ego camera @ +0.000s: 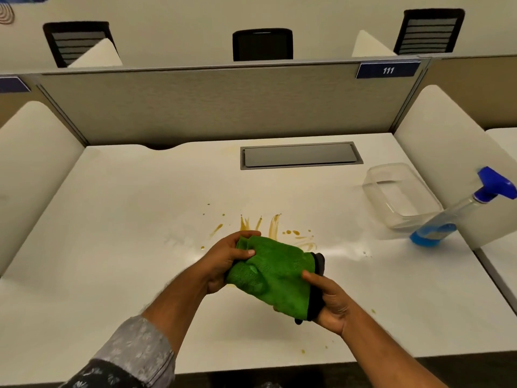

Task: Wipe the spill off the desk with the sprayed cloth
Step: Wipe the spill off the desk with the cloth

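2 hands, left (223,261) & right (333,301), each grip closed on green cloth (274,270) above desk (112,219) spill (272,228).

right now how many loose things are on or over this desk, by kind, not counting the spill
green cloth: 1, held in both hands, left and right
spray bottle: 1
clear plastic container: 1
total: 3
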